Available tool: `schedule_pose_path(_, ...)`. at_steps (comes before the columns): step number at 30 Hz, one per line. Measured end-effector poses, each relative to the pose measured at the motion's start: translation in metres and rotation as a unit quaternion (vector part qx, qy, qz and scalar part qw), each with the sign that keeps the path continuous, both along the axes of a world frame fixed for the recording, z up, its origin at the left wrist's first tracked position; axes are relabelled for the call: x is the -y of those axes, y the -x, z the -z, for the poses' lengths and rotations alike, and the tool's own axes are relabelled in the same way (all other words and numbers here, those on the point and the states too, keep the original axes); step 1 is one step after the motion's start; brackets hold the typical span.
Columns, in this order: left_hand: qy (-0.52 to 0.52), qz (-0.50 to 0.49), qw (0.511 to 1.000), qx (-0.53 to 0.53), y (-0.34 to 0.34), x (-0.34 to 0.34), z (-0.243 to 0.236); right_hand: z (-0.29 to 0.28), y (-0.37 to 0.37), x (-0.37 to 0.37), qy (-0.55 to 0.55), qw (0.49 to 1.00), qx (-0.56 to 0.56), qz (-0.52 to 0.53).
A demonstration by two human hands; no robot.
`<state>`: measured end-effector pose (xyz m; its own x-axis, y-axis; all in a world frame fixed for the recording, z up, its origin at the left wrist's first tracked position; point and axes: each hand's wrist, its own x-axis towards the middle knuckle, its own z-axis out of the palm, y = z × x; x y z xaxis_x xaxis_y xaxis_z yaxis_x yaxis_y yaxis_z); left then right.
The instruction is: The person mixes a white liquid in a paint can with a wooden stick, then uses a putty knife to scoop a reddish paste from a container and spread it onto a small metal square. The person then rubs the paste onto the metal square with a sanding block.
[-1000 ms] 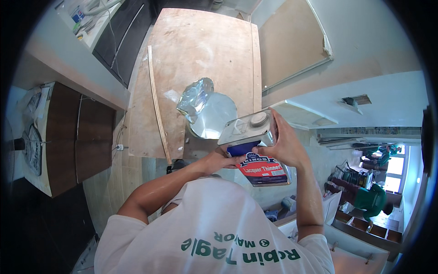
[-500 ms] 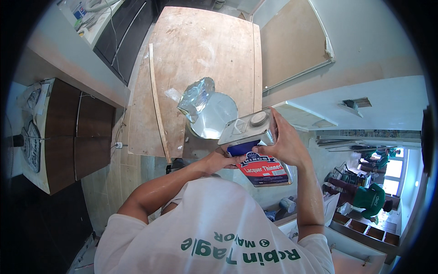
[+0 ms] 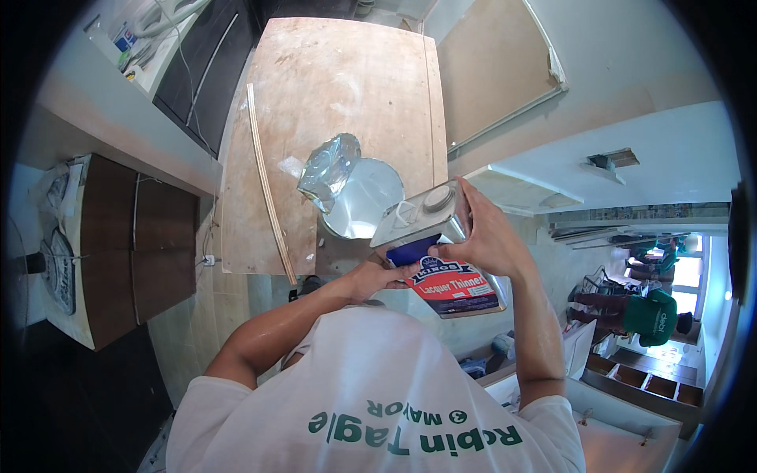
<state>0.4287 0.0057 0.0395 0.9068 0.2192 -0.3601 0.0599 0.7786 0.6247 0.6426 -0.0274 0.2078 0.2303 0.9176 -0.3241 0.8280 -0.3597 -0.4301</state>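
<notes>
My right hand (image 3: 485,240) grips the upper right part of a rectangular metal can (image 3: 438,292) with a red and blue label, a cap and a handle on top. My left hand (image 3: 382,276) is closed on the same can's lower left side, its underside hidden. The can is held tilted just in front of a round silvery container (image 3: 367,201), which has a crumpled shiny sheet (image 3: 327,169) standing at its left side. This container sits near the front edge of a pale plywood board (image 3: 339,87), beside a small white scrap (image 3: 290,165).
A thin wooden strip (image 3: 268,189) lies along the board's left side. Brown cabinets (image 3: 134,244) and a cluttered counter (image 3: 146,55) are at left. A panel (image 3: 489,71) leans at upper right. Co-workers in green shirts (image 3: 646,315) work at far right, near open wooden compartments (image 3: 643,382).
My hands and the can have risen slightly in the picture, and the surroundings have shifted a little. The nearer co-worker has moved upward in the picture. Both hands still hold the can.
</notes>
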Motion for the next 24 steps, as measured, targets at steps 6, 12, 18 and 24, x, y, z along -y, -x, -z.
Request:
schedule_pose_path(6, -0.026, 0.000, 1.000, -0.017, 0.000, -0.001, -0.001, 0.004, -0.001, 0.003, -0.009, 1.000, -0.002, 0.004)
schedule_pose_path(12, -0.043, -0.009, 0.999, -0.018, 0.000, -0.002, 0.004, 0.004, 0.003, 0.007, -0.035, 0.997, -0.073, 0.015)
schedule_pose_path(18, -0.218, -0.050, 0.975, 0.005, -0.003, -0.006, -0.001, 0.020, -0.014, 0.016, -0.082, 0.993, -0.076, -0.032)
schedule_pose_path(24, -0.213, -0.083, 0.973, 0.015, -0.006, -0.005, -0.011, 0.035, -0.025, 0.028, -0.124, 0.985, -0.118, -0.032)
